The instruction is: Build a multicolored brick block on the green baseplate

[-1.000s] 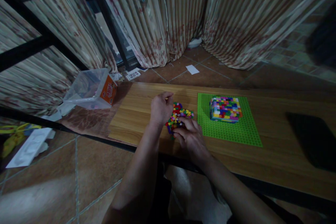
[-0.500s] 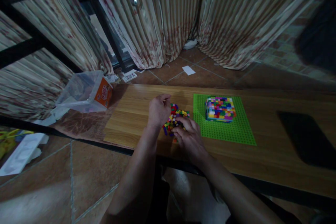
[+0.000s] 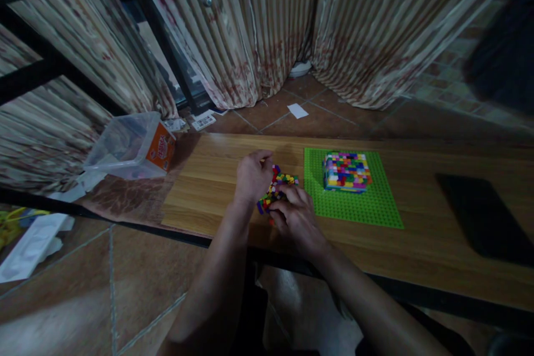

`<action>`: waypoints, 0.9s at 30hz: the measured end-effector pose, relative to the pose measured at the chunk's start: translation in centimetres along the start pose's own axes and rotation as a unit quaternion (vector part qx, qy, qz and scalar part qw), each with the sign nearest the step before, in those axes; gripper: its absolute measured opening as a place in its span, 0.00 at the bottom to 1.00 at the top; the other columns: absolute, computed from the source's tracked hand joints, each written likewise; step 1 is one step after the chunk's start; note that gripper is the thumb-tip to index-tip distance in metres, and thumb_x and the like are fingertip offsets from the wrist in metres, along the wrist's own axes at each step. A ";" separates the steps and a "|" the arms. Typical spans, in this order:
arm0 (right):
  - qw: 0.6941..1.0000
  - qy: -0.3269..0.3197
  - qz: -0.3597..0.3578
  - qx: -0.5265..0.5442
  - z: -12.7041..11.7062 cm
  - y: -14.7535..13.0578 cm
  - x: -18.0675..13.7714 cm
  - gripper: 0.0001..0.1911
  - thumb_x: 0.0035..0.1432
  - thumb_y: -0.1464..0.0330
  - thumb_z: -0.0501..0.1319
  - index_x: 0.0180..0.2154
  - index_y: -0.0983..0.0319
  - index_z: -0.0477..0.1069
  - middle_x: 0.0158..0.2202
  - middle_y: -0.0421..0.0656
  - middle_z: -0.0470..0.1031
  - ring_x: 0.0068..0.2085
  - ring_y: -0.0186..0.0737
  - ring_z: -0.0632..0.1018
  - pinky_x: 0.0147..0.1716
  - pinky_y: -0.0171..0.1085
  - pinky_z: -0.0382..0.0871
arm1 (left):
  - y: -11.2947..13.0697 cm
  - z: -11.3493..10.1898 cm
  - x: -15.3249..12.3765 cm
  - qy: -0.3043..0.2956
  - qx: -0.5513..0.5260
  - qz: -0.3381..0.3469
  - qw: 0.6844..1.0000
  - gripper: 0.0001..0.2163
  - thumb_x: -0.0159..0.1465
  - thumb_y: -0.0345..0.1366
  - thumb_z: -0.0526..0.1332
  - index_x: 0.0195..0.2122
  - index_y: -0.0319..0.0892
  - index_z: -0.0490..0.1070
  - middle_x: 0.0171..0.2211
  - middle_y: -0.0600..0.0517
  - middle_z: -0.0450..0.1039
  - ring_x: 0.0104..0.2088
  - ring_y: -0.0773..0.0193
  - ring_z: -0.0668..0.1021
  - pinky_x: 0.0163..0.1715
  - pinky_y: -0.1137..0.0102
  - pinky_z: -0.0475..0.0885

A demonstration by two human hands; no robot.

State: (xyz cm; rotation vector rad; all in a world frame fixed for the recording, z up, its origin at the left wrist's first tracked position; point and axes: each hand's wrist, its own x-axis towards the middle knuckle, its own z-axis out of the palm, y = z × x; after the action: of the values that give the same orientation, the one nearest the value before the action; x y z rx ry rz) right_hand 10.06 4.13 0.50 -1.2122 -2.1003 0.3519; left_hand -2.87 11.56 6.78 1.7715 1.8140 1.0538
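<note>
A loose pile of small multicoloured toy bricks [image 3: 271, 194] lies on the wooden table between my two hands. My left hand [image 3: 253, 178] hovers at the pile's left side, fingers curled and thumb close to them; whatever they may hold is too small to make out. Over the pile's right side, my right hand [image 3: 297, 214] is bent down with thumb and fingertips drawn together among the bricks. Its fingers hide part of the pile, and I cannot see what is pinched. To the right, a boxy multicoloured brick build [image 3: 346, 171] stands on a green studded baseplate [image 3: 354, 212].
A clear plastic tub [image 3: 125, 147] with an orange label stands past the table's left end. A dark flat object [image 3: 484, 217] lies on the wooden table [image 3: 200, 178] at the right. Striped curtains [image 3: 250, 39] hang behind, and white packaging [image 3: 35, 247] rests on the floor.
My right hand's thumb and fingers have drawn closer together over the pile. My left hand is nearly where it was. The whole view has shifted slightly.
</note>
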 end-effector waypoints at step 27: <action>0.945 0.229 0.114 0.203 -6.9 3.2 0.7 0.07 0.60 0.69 0.63 0.41 0.56 0.77 0.38 0.40 0.80 0.39 0.37 0.79 0.40 0.37 0.73 | 3.8 2.3 -2.3 -0.284 -0.416 -0.050 0.862 0.10 0.54 0.38 0.70 0.33 0.38 0.78 0.30 0.52 0.77 0.31 0.69 0.77 0.37 0.73 0.72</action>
State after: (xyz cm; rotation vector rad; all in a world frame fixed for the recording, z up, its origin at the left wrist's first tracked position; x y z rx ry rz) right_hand 16.58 5.76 4.16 -1.1538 -1.4096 0.5211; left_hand 1.64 9.59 7.57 1.2302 0.8630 0.9243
